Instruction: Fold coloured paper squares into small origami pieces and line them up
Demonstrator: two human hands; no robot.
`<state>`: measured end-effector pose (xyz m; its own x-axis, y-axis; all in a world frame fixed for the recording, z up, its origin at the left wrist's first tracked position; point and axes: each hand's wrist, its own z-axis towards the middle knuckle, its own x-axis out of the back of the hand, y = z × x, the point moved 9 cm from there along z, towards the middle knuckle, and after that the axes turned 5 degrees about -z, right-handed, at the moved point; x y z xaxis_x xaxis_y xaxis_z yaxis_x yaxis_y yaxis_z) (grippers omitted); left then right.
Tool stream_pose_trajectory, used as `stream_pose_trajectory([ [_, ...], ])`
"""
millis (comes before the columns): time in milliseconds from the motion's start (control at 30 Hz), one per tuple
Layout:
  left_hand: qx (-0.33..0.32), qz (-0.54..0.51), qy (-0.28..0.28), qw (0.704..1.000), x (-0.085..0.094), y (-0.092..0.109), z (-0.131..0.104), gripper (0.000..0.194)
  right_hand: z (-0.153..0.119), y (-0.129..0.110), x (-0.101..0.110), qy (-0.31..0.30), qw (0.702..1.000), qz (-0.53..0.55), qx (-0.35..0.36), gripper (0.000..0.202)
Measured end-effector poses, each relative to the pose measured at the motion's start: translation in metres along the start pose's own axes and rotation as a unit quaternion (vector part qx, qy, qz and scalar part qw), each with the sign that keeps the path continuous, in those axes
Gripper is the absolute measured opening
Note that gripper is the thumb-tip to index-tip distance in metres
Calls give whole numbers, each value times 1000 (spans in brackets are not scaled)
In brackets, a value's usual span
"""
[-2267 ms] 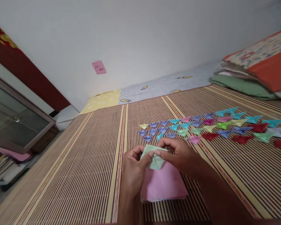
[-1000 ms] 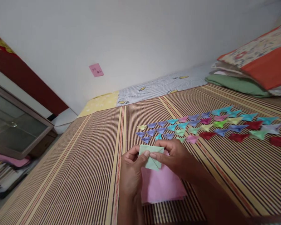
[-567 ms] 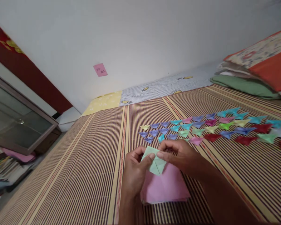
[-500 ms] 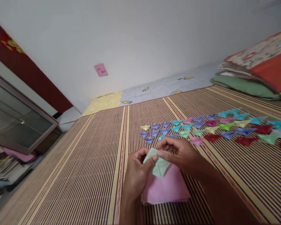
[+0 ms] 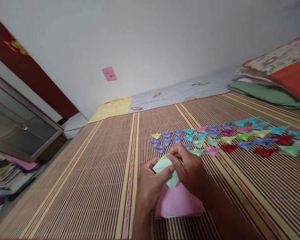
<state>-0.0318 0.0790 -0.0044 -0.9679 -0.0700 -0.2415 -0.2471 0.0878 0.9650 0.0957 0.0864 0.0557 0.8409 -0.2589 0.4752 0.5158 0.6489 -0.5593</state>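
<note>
A pale green piece of folded paper is held between my two hands. My left hand grips its left side, with the thumb lying across the front. At the top right edge, my right hand pinches the paper between thumb and fingers and hides part of it. Just below the green paper lies a stack of pink square paper, partly covered by my hands. Beyond my hands, several small folded paper pieces in many colours stand in rows on the striped mat.
Folded bedding in orange and green is piled at the right by the wall. A pink note is stuck on the white wall. On the left are a glass-fronted cabinet and a pile of books, past the mat's edge.
My right hand has turned inward, its fingers now closing on the paper's top right edge. More of the green paper's upper left face shows. The whole view has shifted slightly.
</note>
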Motion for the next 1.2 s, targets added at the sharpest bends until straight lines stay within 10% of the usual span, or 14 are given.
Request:
stream_pose_trajectory([
  [733,-26,-110,-35,993,1,11,-3,29,-7,-13,19,79,988,-94,89,10],
  [1000,-45,-82,-27,995,10,18,-6,21,1,24,0,-59,950,260,-161,23],
  [1200,-44,-72,-19,996,11,16,-2,25,4,18,17,6,976,188,-108,19],
])
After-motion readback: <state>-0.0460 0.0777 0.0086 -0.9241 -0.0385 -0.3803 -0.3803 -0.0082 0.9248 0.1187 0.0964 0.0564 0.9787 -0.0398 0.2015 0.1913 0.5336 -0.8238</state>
